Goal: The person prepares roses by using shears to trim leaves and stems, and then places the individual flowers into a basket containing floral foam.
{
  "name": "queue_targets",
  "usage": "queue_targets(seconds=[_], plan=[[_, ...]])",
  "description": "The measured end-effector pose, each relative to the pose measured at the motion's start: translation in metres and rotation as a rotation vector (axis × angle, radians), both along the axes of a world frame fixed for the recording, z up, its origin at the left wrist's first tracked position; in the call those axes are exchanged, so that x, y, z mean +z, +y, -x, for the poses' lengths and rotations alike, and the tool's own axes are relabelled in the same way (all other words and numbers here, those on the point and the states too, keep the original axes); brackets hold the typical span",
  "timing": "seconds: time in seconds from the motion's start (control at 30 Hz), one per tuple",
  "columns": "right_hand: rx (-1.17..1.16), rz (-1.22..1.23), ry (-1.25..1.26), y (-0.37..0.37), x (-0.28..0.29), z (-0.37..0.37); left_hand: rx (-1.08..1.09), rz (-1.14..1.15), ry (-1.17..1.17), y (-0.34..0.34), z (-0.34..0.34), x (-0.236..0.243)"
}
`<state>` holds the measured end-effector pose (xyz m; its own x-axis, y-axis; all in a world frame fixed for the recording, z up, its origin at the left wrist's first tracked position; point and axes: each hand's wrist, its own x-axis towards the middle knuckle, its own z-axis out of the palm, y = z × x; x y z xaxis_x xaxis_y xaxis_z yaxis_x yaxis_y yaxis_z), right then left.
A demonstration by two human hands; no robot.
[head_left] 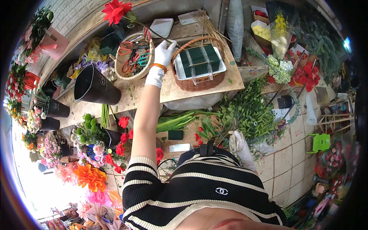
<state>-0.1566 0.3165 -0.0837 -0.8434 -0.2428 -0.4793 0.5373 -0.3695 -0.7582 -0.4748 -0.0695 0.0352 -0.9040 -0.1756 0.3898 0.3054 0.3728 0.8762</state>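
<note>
My left hand, in a white glove, reaches over the wooden table and is closed round the stem of a red flower. The bloom points up and to the left, with a green leaf under it. Just right of this hand stands a wicker basket with a handle, holding a white tray and a dark green floral foam block strapped with clear tape. My right hand, also gloved, hangs low by my waist beside leafy green stems. Its fingers are curled; what lies inside them is hidden.
Left of my left hand, a round basket holds several scissors and pliers. A black bucket lies tilted on the table. White trays sit at the back. Red flowers and other blooms crowd below left; a green stool stands right.
</note>
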Motion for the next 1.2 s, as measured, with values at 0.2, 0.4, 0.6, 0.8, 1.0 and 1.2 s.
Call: queue_targets(seconds=[0.2,0.4,0.6,0.8,1.0,1.2], plan=[[-0.002,-0.065,0.042,-0.004,0.013,-0.005,0.056,0.015,0.044,0.008,-0.010,0.006],[-0.043,-0.025,-0.045,-0.006,0.014,-0.007,0.030,-0.094,0.063,0.008,0.006,-0.013],[0.003,0.025,-0.041,-0.005,0.006,0.000,-0.006,-0.174,-0.034,0.004,0.004,-0.010],[-0.033,0.025,-0.051,-0.005,0.005,0.004,0.013,-0.111,-0.091,0.016,-0.015,0.014],[-0.071,0.034,-0.080,-0.002,-0.008,-0.001,0.124,0.190,-0.091,0.011,-0.011,0.006],[-0.003,0.165,-0.116,0.021,-0.043,-0.006,0.112,0.146,-0.066,0.009,-0.012,0.007]])
